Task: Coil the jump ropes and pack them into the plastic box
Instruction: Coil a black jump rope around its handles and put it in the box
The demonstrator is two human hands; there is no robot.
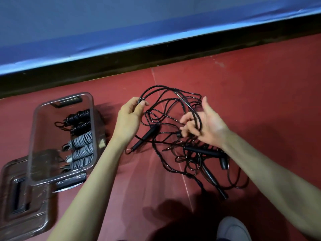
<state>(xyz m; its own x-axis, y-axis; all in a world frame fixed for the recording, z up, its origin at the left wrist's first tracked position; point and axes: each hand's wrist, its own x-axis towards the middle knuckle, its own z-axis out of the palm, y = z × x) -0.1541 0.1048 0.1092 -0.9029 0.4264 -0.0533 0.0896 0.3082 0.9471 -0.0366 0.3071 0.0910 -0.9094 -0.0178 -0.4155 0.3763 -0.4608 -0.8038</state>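
Note:
A tangle of black jump ropes (175, 108) with black handles (205, 152) lies on the red floor, partly lifted. My left hand (129, 119) pinches one loop of black rope near its top. My right hand (201, 124) has its fingers curled round several strands of the same tangle, thumb pointing up. One handle (145, 138) hangs just right of my left wrist. The clear plastic box (36, 122) stands open at the left, holding several coiled ropes, black ones (79, 120) at the back and grey ones (81, 150) toward the front.
The box lid (24, 202) lies on the floor in front of the box, partly under it. A dark skirting and a blue wall (156, 23) run along the back. A grey shoe (232, 228) shows at the bottom edge.

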